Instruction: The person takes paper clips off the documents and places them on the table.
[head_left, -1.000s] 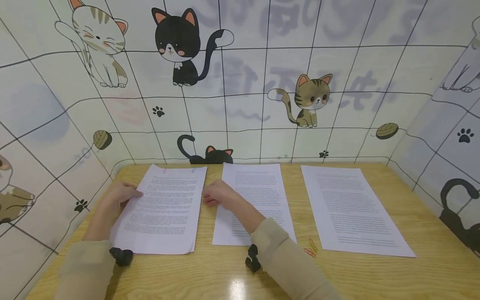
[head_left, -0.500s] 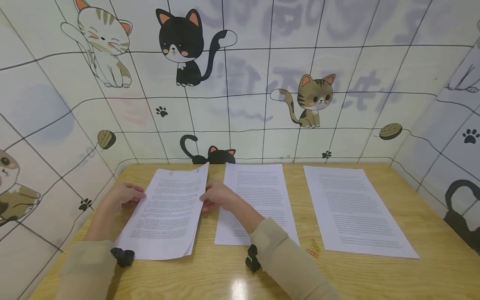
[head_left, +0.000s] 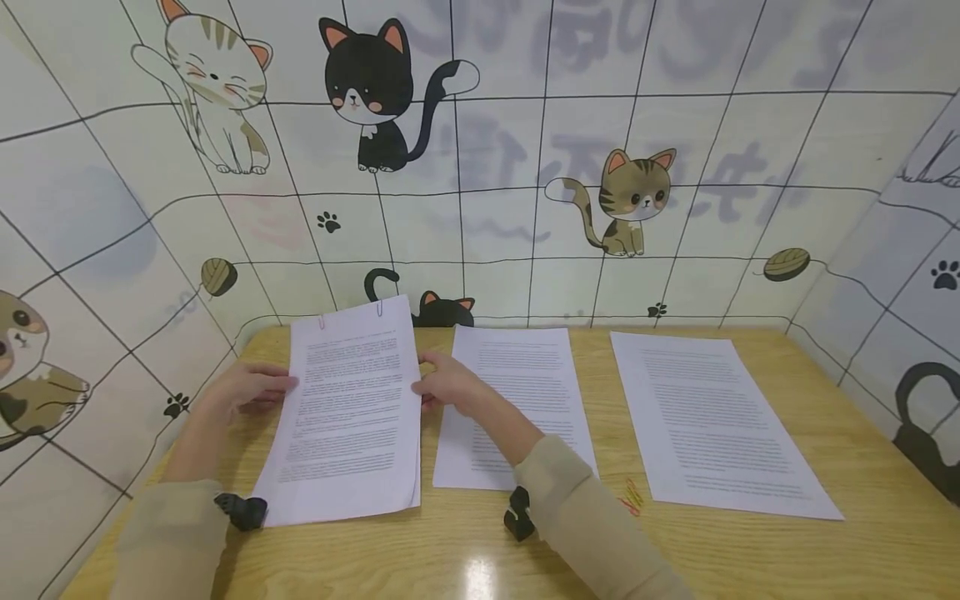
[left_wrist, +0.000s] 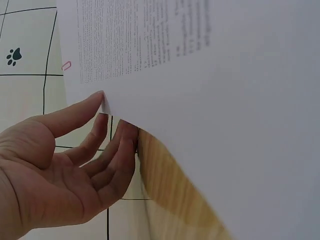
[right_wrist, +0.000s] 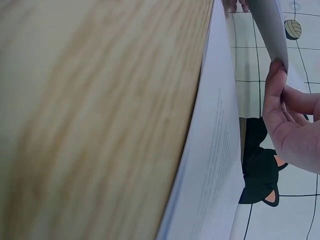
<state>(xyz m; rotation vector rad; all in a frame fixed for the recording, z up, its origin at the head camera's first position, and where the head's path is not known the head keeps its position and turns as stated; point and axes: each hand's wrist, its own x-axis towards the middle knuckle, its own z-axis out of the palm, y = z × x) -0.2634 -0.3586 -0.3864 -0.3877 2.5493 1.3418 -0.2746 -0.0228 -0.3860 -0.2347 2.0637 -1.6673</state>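
Between my two hands a clipped sheaf of printed paper point(head_left: 345, 408) is tilted up, its top edge raised off the table. A pink paper clip point(head_left: 322, 322) and a blue paper clip point(head_left: 379, 308) sit on that top edge. My left hand point(head_left: 251, 390) pinches the sheaf's left edge, thumb in front and fingers behind, as the left wrist view shows. On the opposite edge my right hand point(head_left: 453, 383) pinches the paper between thumb and fingers. The back of the sheaf is mostly hidden.
A second printed stack of paper point(head_left: 517, 400) lies mid-table, partly under my right forearm. Another printed sheet point(head_left: 720, 425) lies to the right. Several red and yellow paper clips point(head_left: 632, 497) lie between them on the wooden table point(head_left: 450, 550). A cat-patterned curtain point(head_left: 495, 208) stands behind.
My right hand has come to pinch the sheaf's right edge. The sheaf has lifted from lying flat to tilted, its top edge rising. The head view has shifted slightly.
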